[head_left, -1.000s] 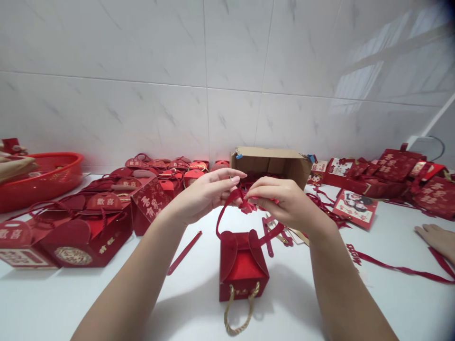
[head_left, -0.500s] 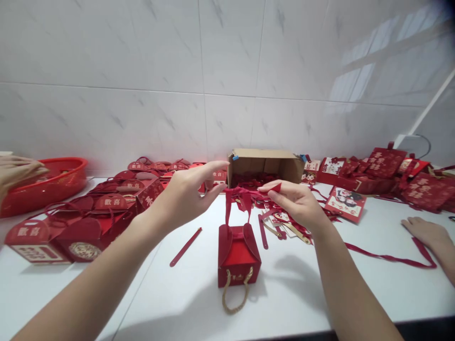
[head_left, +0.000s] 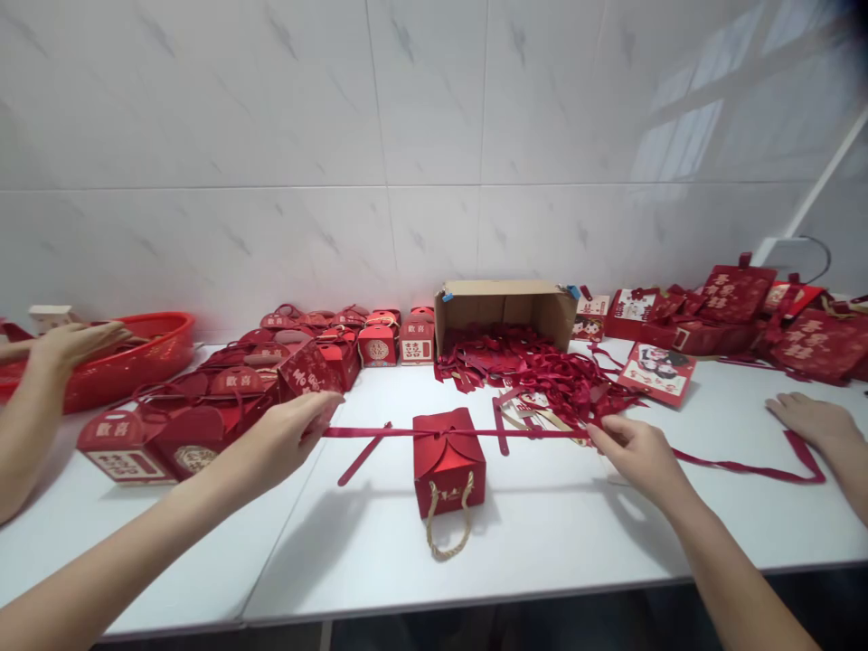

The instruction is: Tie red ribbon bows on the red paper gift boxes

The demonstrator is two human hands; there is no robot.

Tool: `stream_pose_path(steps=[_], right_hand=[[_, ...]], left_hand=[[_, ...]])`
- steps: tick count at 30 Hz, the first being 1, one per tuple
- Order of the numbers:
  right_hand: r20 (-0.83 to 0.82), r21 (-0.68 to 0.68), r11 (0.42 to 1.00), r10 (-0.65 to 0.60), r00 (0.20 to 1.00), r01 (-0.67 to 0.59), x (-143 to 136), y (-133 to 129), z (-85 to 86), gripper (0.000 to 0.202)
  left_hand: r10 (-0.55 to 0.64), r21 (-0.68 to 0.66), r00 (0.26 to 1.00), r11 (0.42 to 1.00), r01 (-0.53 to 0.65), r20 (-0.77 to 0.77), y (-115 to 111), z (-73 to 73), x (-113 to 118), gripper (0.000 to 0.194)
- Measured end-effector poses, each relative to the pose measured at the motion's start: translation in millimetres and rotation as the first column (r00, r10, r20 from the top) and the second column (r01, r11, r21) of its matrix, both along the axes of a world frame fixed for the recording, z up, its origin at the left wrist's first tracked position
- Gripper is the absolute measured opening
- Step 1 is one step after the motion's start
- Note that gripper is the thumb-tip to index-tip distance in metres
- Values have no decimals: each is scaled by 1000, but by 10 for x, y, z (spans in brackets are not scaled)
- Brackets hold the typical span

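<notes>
A small red box (head_left: 450, 470) with a beige rope handle (head_left: 450, 549) stands on the white table (head_left: 380, 570), its curved top flaps drawn together. Across its top runs a red ribbon (head_left: 525, 434), crossed or knotted at the middle and stretched nearly straight to both sides. My left hand (head_left: 288, 440) is closed on the ribbon's left end, left of the box. To the right, my right hand (head_left: 641, 457) pinches the other end between thumb and fingers. A narrow red strip (head_left: 359, 459) lies beneath the left part of the ribbon.
Finished-looking red boxes (head_left: 240, 384) crowd the left. Behind is a cardboard box (head_left: 505, 289) spilling red ribbons (head_left: 556, 375). Flat red packages (head_left: 739, 294) lie at right. Other people's hands show at a red basin (head_left: 128, 362) and on the right, near a long ribbon (head_left: 739, 493).
Both my hands have moved apart and lower, pulling the ribbon taut sideways. The box's flaps have come together, and the loose ribbon above it now lies at its top.
</notes>
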State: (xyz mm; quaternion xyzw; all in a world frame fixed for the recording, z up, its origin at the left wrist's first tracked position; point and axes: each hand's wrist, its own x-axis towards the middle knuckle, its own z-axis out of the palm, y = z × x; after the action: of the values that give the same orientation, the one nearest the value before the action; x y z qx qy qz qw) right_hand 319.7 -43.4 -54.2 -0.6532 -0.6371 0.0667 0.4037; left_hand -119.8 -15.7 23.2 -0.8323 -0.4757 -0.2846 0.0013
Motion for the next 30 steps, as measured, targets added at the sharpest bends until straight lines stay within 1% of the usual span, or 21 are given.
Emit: stream_pose_path(steps=[2,4,6,7,9,10,11,12,14,15,16,19,21,22,24,26,28,30], right_hand=[[55,-36,999,-19,998,21,37,-19,-65,36],[103,-52,999,-7,995,12,37,-22,-82,29],[123,0,1000,-11,992,11,2,-12,-54,24],[120,53,998,-21,993,15,-30,-5,-26,27],[84,176,984,-29,996,14,-136,9,53,36],[54,218,976,-5,999,-7,-212,16,98,37],[13,231,971,53,999,-54,-303,24,143,35],[-36,214,968,140,989,-130,-409,34,182,32],[-159,108,945,324,933,-310,-646,70,229,28],[-218,50,925,379,899,-377,-765,98,231,27],[-260,12,910,402,878,-414,-877,133,218,27],[-321,-57,885,423,847,-463,-1116,249,115,29],[-389,-91,866,423,818,-491,-1183,301,42,32],[-441,-113,849,422,792,-516,-1194,310,16,33],[-551,-167,795,416,724,-584,-1191,299,-4,36],[-618,-227,747,386,685,-625,-1173,266,11,38],[-607,-275,738,364,707,-616,-1149,235,47,40],[-542,-306,748,373,753,-590,-1126,218,86,42]], left_hand=[[5,-55,993,998,-12,-115,-21,-124,-5,29],[1,-82,977,996,-18,-213,-47,-194,43,33],[2,-36,963,999,-12,-270,-79,-199,137,29],[8,12,959,1000,-5,-282,-98,-180,199,25],[0,67,968,998,18,-249,-136,-125,347,17],[-20,51,981,998,30,-195,-153,-99,431,15],[-48,-10,991,999,47,-122,-165,-80,518,15],[-65,-91,997,994,62,-37,-173,-72,608,17],[-58,-242,990,966,88,130,-169,-89,780,22],[-35,-310,979,946,98,201,-159,-111,856,24],[-6,-375,965,921,107,261,-147,-137,923,27],[90,-536,928,835,127,361,-106,-213,1053,35],[142,-591,915,798,121,379,-79,-250,1081,39],[161,-612,913,782,114,375,-63,-266,1082,41],[183,-651,915,751,106,360,-22,-297,1068,44],[168,-671,920,731,125,354,27,-322,1045,42],[131,-685,935,715,142,331,73,-330,1022,39],[97,-712,951,686,151,295,105,-324,1002,40]])
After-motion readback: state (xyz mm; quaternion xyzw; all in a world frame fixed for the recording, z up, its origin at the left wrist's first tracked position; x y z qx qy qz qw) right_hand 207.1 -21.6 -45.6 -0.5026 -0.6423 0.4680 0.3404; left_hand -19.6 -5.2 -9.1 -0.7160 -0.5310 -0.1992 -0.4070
